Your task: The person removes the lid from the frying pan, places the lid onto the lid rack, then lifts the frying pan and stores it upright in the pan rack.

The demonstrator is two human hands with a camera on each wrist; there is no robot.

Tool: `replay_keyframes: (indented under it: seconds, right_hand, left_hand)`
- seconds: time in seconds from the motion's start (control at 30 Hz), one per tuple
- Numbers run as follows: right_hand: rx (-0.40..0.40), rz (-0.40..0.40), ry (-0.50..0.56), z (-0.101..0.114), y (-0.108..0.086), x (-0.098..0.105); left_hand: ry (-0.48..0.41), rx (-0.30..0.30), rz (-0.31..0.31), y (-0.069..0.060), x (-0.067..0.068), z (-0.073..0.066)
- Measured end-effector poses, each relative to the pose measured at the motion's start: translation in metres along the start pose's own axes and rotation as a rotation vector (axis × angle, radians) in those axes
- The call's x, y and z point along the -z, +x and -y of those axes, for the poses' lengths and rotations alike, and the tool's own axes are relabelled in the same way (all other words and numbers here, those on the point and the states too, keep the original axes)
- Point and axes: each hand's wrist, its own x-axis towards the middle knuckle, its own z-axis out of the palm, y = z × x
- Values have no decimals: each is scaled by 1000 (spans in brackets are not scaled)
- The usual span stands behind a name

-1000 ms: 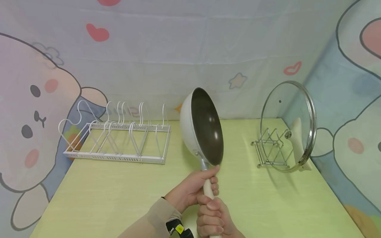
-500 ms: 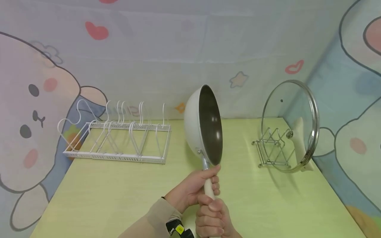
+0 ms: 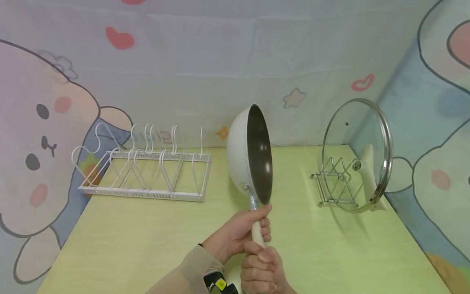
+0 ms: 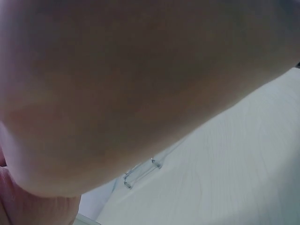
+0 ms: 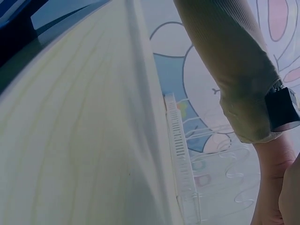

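A deep wok [image 3: 238,153], white outside and dark brown inside, is held up on its edge in the middle of the head view, its hollow turned to the right. My left hand [image 3: 236,232] grips the cream handle [image 3: 257,233] close to the metal collar, thumb pointing toward the rim. Lower down the same handle, my right hand [image 3: 260,270] holds on with fingers curled round it. In the left wrist view skin [image 4: 117,93] fills most of the frame, and the wok is hidden. The right wrist view shows the left sleeve [image 5: 234,70], not the wok.
A white rack [image 3: 147,195] with upright wire loops stands on the left of the pale yellow table [image 3: 147,241]. On the right, a small metal wire rack [image 3: 335,202] bears an upright glass lid [image 3: 385,163] with a cream handle. Printed cloth [image 3: 205,49] hangs behind.
The wok has turned slightly, so its dark inside looks narrower, and its rim has shifted a little to the right. Both hands keep their grip on the handle.
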Motion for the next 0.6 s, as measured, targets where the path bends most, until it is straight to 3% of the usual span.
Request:
replay_keyframes:
  seconds: [0.43, 0.6]
  right_hand:
    - [-23, 55, 37, 0, 7, -1]
    - [-21, 82, 60, -2, 12, -3]
  left_hand:
    - [-12, 10, 13, -2, -1, -2]
    - [-21, -12, 35, -3, -1, -2]
